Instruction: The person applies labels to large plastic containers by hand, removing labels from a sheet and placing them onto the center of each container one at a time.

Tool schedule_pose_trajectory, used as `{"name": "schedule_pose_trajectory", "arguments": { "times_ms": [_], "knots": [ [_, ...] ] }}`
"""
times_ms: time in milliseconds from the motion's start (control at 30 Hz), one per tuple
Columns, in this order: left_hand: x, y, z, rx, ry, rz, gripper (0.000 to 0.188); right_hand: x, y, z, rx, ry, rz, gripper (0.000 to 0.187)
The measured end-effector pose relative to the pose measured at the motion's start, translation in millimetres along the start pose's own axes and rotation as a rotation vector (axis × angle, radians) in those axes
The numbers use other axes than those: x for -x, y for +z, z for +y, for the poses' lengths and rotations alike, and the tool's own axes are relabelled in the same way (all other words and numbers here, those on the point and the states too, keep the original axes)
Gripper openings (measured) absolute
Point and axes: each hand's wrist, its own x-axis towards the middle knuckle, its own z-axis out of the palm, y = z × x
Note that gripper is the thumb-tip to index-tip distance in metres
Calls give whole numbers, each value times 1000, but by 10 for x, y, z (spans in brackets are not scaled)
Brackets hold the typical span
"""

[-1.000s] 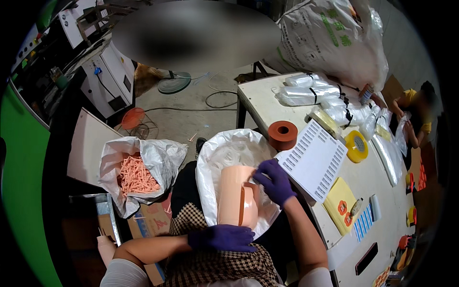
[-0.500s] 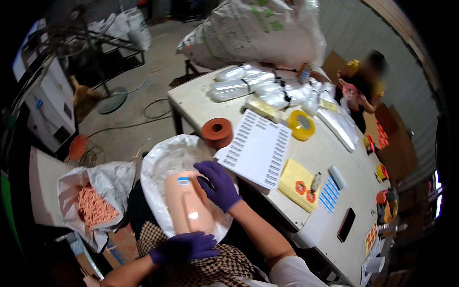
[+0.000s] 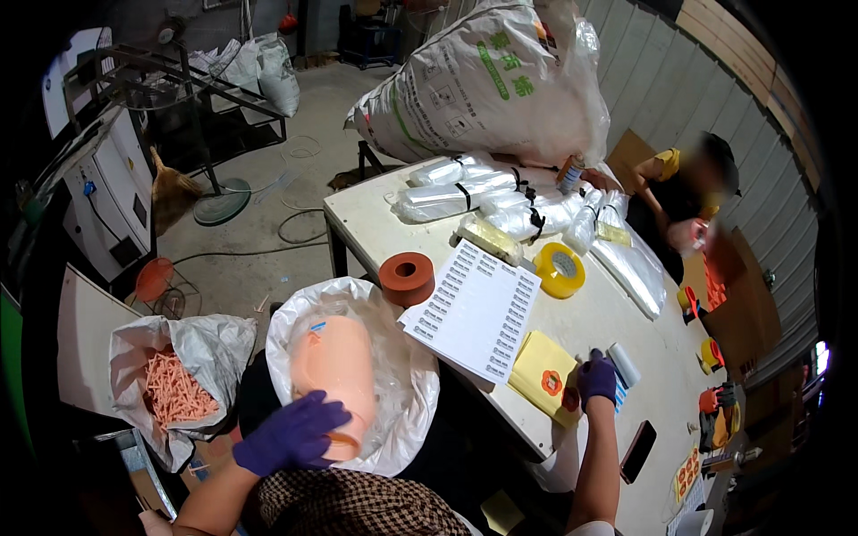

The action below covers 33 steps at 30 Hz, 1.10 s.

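In a purple glove, my left hand [image 3: 295, 433] lies around the lower end of a peach plastic container [image 3: 338, 371]. This hollow, rounded cylinder rests tilted on a white sack [image 3: 418, 393] at my lap, its rimmed end toward me. A small blue-and-white label [image 3: 315, 332] sticks near its upper end. My right hand [image 3: 597, 382], also gloved, has its fingers closed over the table beside a yellow pad [image 3: 529, 359] with round orange stickers. A small clear bottle seems to be in them, mostly hidden. A blue-and-white label sheet [image 3: 620, 397] lies partly under this hand.
On the table [image 3: 366, 205] lie a brown tape roll [image 3: 407, 278], printed white sheets [image 3: 474, 308], yellow tape [image 3: 559, 271], bundled clear plastic bags [image 3: 456, 195] and a phone [image 3: 638, 451]. A sack of peach pieces [image 3: 179, 393] stands left. Another person [image 3: 684, 192] works at far right.
My right hand has left the container and moved right to the bottle by the yellow pad. My left hand has shifted onto the container's near end, and the container has turned and tilted.
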Motion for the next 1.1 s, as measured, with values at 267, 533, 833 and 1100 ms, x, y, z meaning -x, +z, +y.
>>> {"name": "schedule_pose_trajectory", "arguments": {
  "times_ms": [267, 533, 833, 1100],
  "knots": [
    [-177, -949, -358, 936, -421, 549, 29, -87, -188, -1695, -496, -660, 359, 29],
    [-329, -3, -395, 1567, -844, 456, 45, -499, 255, -2222, -317, -431, 130, 32],
    [-504, 564, -612, 790, -769, 322, 40, -1145, 567, -1695, -1142, -175, 79, 38],
    [-301, 613, -486, 713, -781, 503, 37, 1810, -333, -2321, -556, -1049, 364, 40]
  ]
}}
